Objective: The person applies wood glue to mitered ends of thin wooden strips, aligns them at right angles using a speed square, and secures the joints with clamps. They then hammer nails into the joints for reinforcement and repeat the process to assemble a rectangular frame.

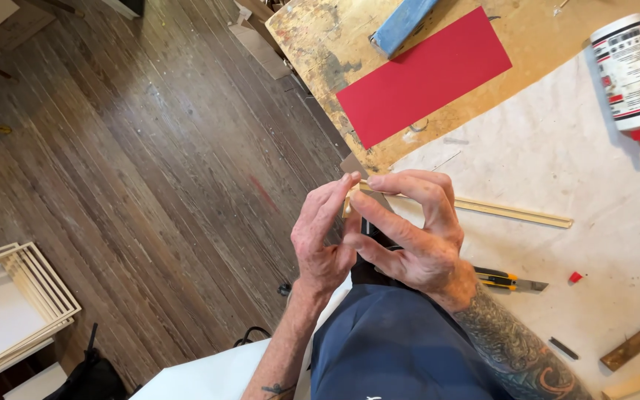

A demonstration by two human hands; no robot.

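Pale wooden strip (516, 213) end pinched between fingertips of left hand (324, 241) and right hand (412, 237).

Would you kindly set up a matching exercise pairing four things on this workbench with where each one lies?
Things:
1. glue bottle
2. red card
3. utility knife
4. small wood piece

Places:
A. pinched between both hands' fingertips
B. top right on the white sheet
C. beside the right wrist
D. on the brown board

Pairs: 1-B, 2-D, 3-C, 4-A
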